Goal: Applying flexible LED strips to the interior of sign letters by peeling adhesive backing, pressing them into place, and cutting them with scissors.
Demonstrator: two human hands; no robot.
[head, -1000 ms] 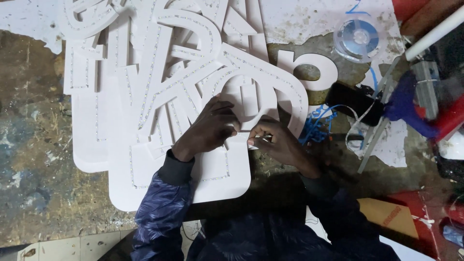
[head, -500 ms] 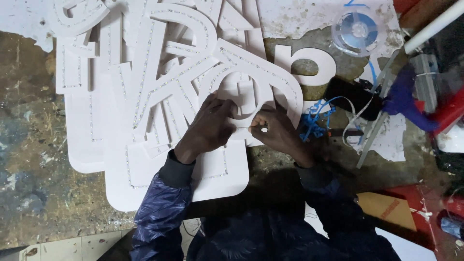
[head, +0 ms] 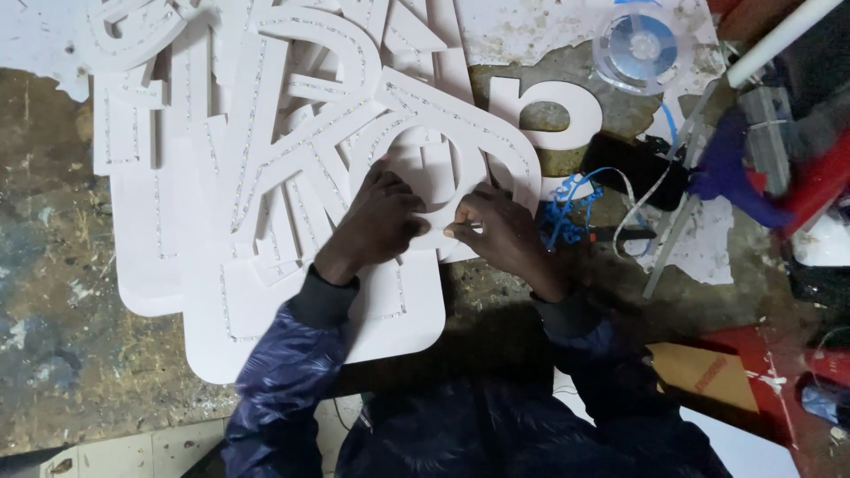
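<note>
Pressing down on a ring-shaped white foam-board letter (head: 443, 150) at the near edge of a pile of white cut-out letters (head: 266, 159), with both hands meeting on its lower rim.

Left hand (head: 376, 221) lies palm-down on the lower left of the ring, fingers curled and bearing on the board, gripping nothing that can be seen; right hand (head: 500, 232) rests on the lower right of the ring, thumb and forefinger pinched on a thin pale strip (head: 465, 228) just beside the left fingertips; dotted lines of small points run along the edges of the letters; a blue coil of wire (head: 567, 217) lies just right of the right hand, a clear spool (head: 639, 46) well beyond it; the worn, paint-stained workbench (head: 62, 292) shows at left; dark blue sleeves (head: 283, 381) cover both forearms.
</note>
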